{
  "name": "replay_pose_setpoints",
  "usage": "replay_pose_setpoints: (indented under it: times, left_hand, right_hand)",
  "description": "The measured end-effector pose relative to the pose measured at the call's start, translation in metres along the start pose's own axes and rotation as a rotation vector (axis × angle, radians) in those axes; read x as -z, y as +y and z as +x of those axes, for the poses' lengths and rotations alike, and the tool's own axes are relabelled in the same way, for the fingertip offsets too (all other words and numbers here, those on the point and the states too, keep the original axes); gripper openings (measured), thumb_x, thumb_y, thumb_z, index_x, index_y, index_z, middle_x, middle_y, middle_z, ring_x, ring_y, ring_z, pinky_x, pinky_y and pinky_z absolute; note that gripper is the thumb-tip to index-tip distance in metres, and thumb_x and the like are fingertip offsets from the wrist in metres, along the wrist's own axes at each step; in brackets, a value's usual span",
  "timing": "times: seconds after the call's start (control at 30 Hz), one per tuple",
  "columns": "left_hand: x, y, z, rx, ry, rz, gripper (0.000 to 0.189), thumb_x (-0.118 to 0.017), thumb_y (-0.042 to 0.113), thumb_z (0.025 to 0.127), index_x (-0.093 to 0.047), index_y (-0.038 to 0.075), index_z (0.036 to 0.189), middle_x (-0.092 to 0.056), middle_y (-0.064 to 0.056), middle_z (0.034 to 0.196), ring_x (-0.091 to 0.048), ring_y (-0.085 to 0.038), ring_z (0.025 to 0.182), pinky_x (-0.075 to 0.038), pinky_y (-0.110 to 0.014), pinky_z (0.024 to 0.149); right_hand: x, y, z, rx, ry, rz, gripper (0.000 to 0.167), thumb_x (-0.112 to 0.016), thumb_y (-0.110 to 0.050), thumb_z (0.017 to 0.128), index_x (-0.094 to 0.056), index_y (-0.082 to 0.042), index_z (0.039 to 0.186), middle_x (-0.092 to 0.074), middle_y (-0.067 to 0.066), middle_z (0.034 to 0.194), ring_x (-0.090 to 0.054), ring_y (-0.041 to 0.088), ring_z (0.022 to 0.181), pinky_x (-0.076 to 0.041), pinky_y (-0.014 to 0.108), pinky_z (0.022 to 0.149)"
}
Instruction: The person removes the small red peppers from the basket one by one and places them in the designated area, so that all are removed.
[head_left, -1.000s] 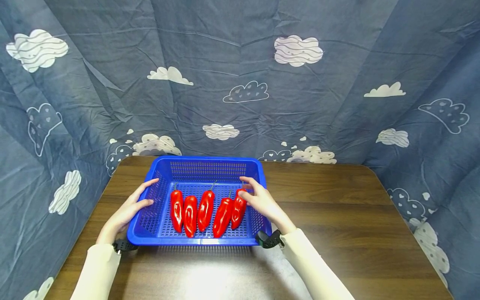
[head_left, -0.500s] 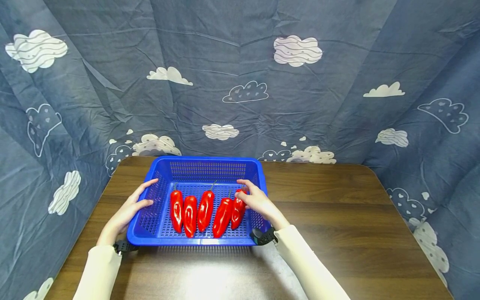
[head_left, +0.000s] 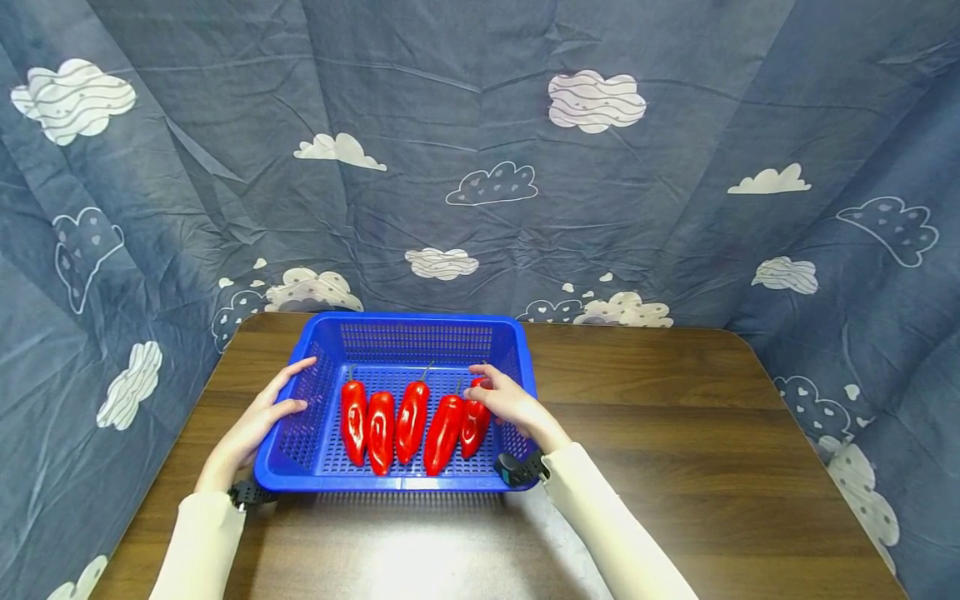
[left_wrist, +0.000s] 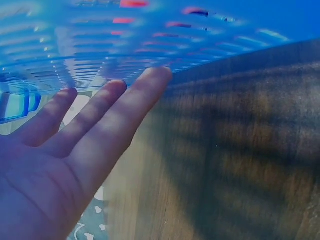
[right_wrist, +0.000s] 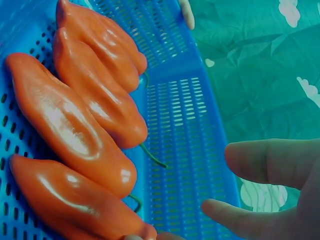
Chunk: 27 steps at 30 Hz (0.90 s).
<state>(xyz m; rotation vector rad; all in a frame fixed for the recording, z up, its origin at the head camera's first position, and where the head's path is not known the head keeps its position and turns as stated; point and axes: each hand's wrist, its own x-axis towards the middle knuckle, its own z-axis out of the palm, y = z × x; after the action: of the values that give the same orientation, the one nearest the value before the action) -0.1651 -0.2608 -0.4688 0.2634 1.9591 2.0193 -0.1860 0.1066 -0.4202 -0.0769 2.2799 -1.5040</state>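
Note:
Several red peppers lie side by side in a blue perforated basket. My left hand rests along the basket's left wall, with two digits at the rim. The left wrist view has three straight fingers against the outside of the wall. Inside the basket, my right hand is over the stem end of the rightmost pepper and covers part of it. In the right wrist view two digits are extended above the basket floor, while two fingertips cut off by the lower edge touch that pepper's end.
The basket stands on a brown wooden table, towards its left side. Behind and around the table hangs a dark blue curtain printed with clouds.
My right hand has moved slightly left across the rightmost pepper. That pepper and its neighbour have shifted a little left. My left hand and the basket stay in place.

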Motion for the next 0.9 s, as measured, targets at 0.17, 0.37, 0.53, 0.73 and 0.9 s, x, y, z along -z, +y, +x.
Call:
replay_pose_setpoints:
  times: [0.17, 0.37, 0.53, 0.73, 0.9]
  left_hand:
    - [0.001, 0.0, 0.0, -0.003, 0.006, 0.006, 0.061, -0.041, 0.003, 0.097, -0.022, 0.023, 0.151, -0.018, -0.028, 0.143, -0.054, -0.034, 0.103, -0.052, -0.048, 0.075]
    - [0.001, -0.001, 0.0, -0.009, 0.009, 0.007, 0.061, -0.042, 0.003, 0.097, -0.023, 0.023, 0.151, -0.018, -0.028, 0.143, -0.054, -0.033, 0.103, -0.052, -0.048, 0.076]
    - [0.0, -0.001, -0.001, -0.01, 0.013, 0.01, 0.061, -0.042, 0.003, 0.096, -0.023, 0.023, 0.151, -0.019, -0.028, 0.143, -0.054, -0.033, 0.103, -0.052, -0.048, 0.075]
    - [-0.001, -0.001, -0.001, -0.011, 0.012, 0.006, 0.061, -0.042, 0.003, 0.097, -0.024, 0.025, 0.151, -0.02, -0.027, 0.142, -0.054, -0.033, 0.103, -0.051, -0.048, 0.076]
    - [-0.001, -0.001, -0.001, -0.017, 0.011, 0.004, 0.061, -0.041, 0.003, 0.097, -0.024, 0.025, 0.151, -0.02, -0.027, 0.142, -0.054, -0.033, 0.103, -0.052, -0.048, 0.075]
  right_hand:
    - [-0.001, 0.003, 0.003, -0.004, -0.008, 0.027, 0.053, -0.056, -0.012, 0.09, -0.04, 0.001, 0.139, -0.052, 0.024, 0.123, -0.053, 0.037, 0.108, -0.042, 0.06, 0.085]
    - [-0.002, 0.004, 0.005, -0.016, 0.012, 0.049, 0.055, -0.056, -0.011, 0.089, -0.039, 0.007, 0.138, -0.057, 0.022, 0.114, -0.055, 0.037, 0.104, -0.043, 0.056, 0.088]
    - [-0.003, 0.005, 0.008, -0.049, -0.014, 0.047, 0.056, -0.056, -0.012, 0.089, -0.039, 0.006, 0.139, -0.056, 0.022, 0.119, -0.055, 0.035, 0.106, -0.044, 0.056, 0.087]
    - [-0.004, 0.005, 0.011, -0.063, -0.046, 0.019, 0.054, -0.056, -0.013, 0.09, -0.041, 0.003, 0.139, -0.052, 0.021, 0.128, -0.05, 0.036, 0.116, -0.043, 0.058, 0.088]
    - [-0.005, 0.004, 0.013, -0.052, -0.055, 0.004, 0.055, -0.058, -0.011, 0.088, -0.043, 0.003, 0.139, -0.048, 0.025, 0.133, -0.049, 0.036, 0.118, -0.042, 0.058, 0.09]
